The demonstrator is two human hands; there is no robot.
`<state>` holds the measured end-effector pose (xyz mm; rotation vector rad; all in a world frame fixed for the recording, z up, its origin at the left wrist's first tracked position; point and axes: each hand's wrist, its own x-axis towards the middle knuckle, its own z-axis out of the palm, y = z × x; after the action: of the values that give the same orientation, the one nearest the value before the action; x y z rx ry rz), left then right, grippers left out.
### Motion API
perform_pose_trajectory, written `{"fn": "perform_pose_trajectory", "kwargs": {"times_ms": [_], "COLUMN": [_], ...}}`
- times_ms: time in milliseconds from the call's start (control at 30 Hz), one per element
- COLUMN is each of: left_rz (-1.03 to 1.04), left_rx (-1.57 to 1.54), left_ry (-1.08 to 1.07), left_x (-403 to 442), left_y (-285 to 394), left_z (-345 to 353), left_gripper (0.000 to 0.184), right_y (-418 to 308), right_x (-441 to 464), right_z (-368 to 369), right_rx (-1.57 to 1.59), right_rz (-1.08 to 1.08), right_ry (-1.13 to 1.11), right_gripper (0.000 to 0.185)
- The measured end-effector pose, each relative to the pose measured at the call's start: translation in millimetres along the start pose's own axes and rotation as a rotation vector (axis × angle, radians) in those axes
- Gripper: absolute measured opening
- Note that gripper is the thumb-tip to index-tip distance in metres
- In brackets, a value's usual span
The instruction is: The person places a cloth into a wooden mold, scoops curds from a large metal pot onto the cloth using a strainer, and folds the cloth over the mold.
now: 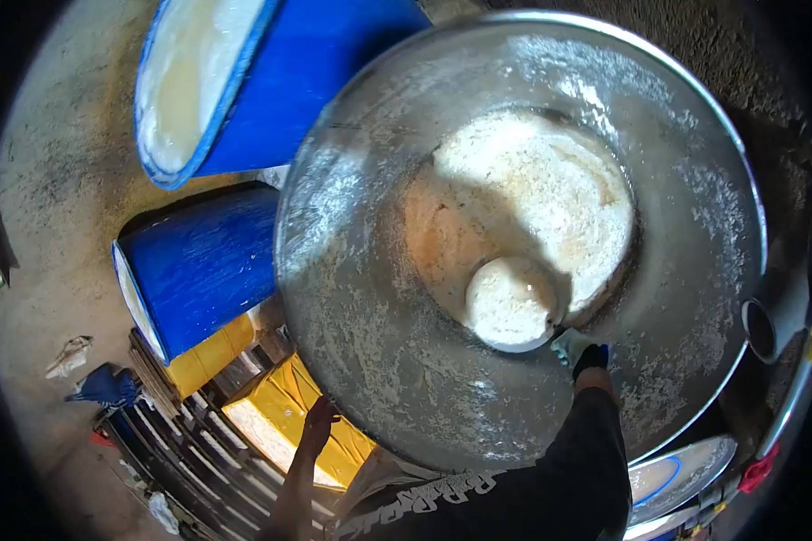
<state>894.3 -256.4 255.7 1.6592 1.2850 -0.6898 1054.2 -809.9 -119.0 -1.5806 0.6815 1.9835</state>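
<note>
A wide metal vat (361, 352) fills the middle of the view, its inner wall streaked with pale residue. Lumpy white, dough-like material (550, 189) lies at its bottom, beside a brownish patch in shadow. My right hand (583, 352), in a light glove with a dark cuff, reaches down inside the vat. Its fingers are closed at the edge of a round bowl (512, 302) filled with the same white material; the exact grip is small in view. My left hand (320, 424), bare and in shade, is curled at the vat's near-left rim.
Two blue drums (289, 81) (203, 270) stand to the left, the upper one holding pale contents. A yellow-wrapped block (289, 415) sits by wooden slats (189, 451). At right are a grey pipe (776, 316) and a round container with a blue hoop (681, 473).
</note>
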Motion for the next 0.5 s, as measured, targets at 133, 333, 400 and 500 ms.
{"fn": "perform_pose_trajectory", "kwargs": {"times_ms": [133,333,400,500], "left_rz": [0.067,0.199,0.190,0.111], "left_rx": [-0.044,-0.173,-0.274,-0.477], "left_ry": [-0.039,-0.072,-0.039,0.006], "left_x": [-5.1,-29.6,-28.8,-39.0], "left_y": [-27.6,-83.3,-130.9,-193.3], "left_z": [2.3,-7.9,-13.6,-18.5], "left_gripper": [0.040,0.047,0.048,0.043], "right_y": [-13.0,-36.1,-42.8,-54.5], "right_x": [-57.0,-188.0,-235.3,-307.5], "right_z": [43.7,117.9,136.6,159.4], "right_rx": [0.159,0.242,0.222,0.178], "right_rz": [-0.058,-0.120,-0.140,-0.176], "right_ry": [-0.035,0.006,0.044,0.122], "right_gripper": [0.012,0.014,0.015,0.016]}}
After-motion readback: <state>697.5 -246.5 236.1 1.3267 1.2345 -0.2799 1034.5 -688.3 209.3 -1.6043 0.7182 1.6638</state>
